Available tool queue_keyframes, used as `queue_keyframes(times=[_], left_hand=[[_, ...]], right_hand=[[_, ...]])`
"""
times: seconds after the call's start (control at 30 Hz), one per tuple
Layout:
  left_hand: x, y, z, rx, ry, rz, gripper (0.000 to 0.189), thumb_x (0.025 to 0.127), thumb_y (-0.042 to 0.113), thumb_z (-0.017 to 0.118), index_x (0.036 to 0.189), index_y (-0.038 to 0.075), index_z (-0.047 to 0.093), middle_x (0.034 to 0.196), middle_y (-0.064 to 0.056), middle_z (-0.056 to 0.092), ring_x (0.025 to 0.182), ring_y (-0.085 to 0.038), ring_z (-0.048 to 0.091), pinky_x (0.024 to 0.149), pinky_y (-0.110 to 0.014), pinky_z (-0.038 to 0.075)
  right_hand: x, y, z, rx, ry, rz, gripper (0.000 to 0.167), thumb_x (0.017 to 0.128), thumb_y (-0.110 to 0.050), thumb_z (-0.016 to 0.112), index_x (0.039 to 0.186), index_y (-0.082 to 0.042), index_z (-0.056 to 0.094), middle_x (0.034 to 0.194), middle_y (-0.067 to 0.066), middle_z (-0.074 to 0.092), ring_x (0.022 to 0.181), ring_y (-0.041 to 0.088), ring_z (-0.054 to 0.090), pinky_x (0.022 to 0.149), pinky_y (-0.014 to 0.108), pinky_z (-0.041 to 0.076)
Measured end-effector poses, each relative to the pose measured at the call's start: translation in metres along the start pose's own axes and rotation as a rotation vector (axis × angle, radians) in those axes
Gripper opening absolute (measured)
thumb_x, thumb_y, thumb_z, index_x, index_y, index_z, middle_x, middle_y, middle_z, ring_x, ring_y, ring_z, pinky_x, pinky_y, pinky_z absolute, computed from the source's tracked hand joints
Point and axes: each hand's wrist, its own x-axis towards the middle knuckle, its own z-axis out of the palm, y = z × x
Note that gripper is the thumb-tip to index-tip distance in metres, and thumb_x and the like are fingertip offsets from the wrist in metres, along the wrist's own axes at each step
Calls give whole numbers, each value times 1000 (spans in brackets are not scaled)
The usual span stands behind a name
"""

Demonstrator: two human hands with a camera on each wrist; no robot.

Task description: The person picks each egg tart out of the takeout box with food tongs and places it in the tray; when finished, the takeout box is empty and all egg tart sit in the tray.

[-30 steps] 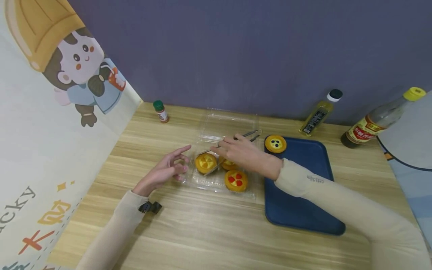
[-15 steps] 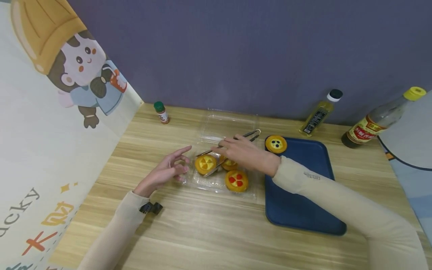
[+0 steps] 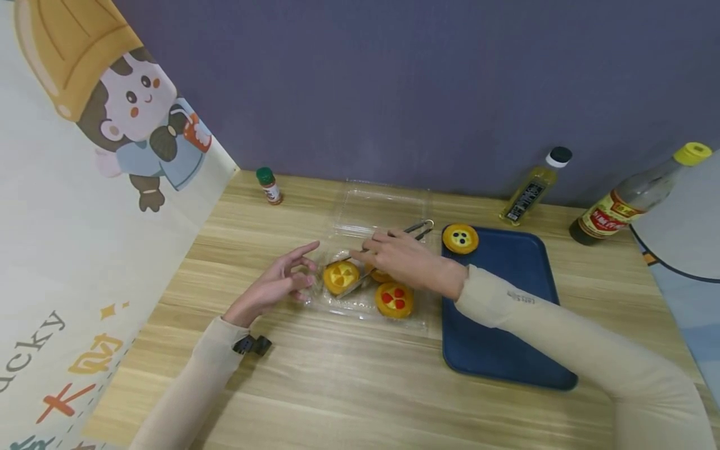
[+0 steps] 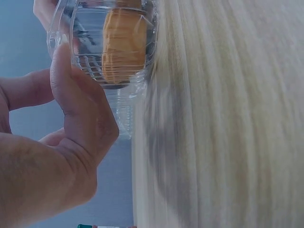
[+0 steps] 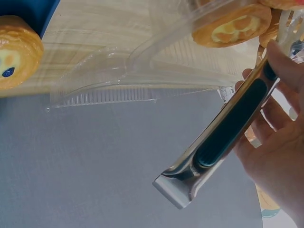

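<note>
My right hand (image 3: 402,259) grips metal tongs (image 5: 228,128) with dark green handle inserts. In the head view, the two tong arms reach left and straddle a tart with yellow wedge-shaped topping (image 3: 340,277). That tart sits at the left in a clear hinged plastic container (image 3: 360,309). A red-topped tart (image 3: 394,300) lies at its front right, and another tart (image 3: 378,275) is partly hidden under my right hand. At the container's left side is my left hand (image 3: 275,281), index finger extended, other fingers loosely bent. In the left wrist view, a fingertip (image 4: 64,52) overlaps the container's rim.
A blue tray (image 3: 500,325) lies to the right, bearing a tart with dark berries (image 3: 460,239) at its back left corner. Behind stand an oil bottle (image 3: 529,190), a yellow-capped sauce bottle (image 3: 630,200) and a small green-capped jar (image 3: 269,186). The container's lid (image 3: 382,206) leans back, open.
The tong arms stay around the left tart, which has shifted very slightly left and forward. My left hand keeps its place beside the container.
</note>
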Motion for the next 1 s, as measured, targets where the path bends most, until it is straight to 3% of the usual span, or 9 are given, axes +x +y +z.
queue_keyframes(times=[0.5,1.0], left_hand=[[1,-1,1,-4,4,0,83,94,-5,55,167,15,22,131,-19,46,82,-12,59,64,-25,63],[4,-2,1,-4,-2,4,79,98,-2,56,167,15,22,130,-18,45,80,-12,57,63,-22,61]], right_hand=[[-10,-5,7,-41,35,3,61,103,-20,65,160,-24,43,142,4,64,126,26,60,100,46,57],[-22,-5,7,-114,79,2,63,103,-9,64,160,-26,42,142,3,63,118,27,60,99,47,57]])
